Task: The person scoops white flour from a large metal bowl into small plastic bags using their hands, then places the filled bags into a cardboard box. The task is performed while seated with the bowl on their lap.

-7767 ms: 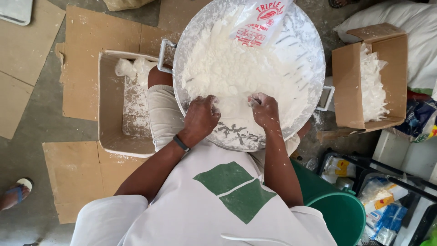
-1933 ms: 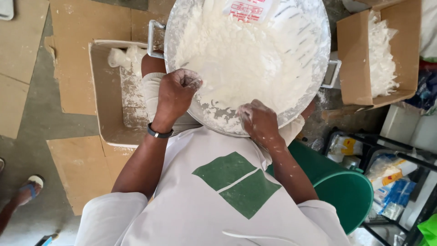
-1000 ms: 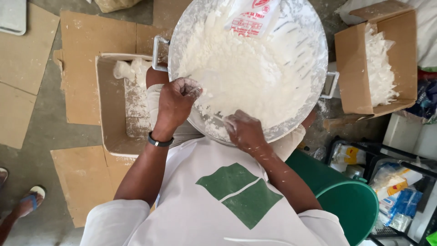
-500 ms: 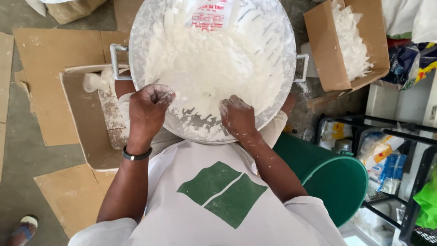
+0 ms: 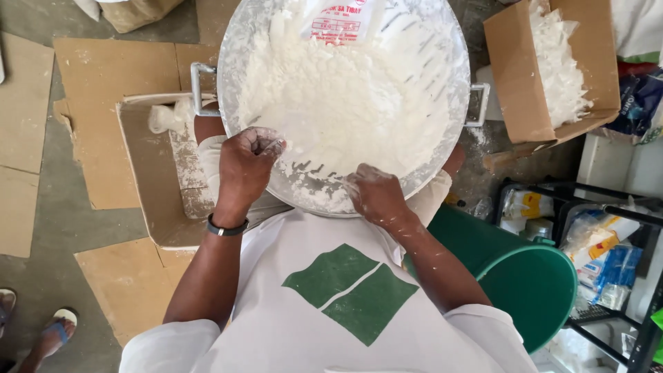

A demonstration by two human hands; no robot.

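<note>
I see the left hand (image 5: 247, 166) fisted on a clump of white flour (image 5: 345, 103); the right hand (image 5: 376, 197) presses flat, holding nothing. The flour fills the metal basin (image 5: 238, 62): soft, light, crumbly; scoop from beneath.

The concrete floor (image 5: 41, 207) carries flattened cardboard sheets (image 5: 97, 103) out beyond the left hand's fingers (image 5: 266, 145). An open cardboard box (image 5: 148, 193) lies just beside them, and a green bucket (image 5: 525, 276) stands near the right hand's fingers (image 5: 362, 183).
</note>
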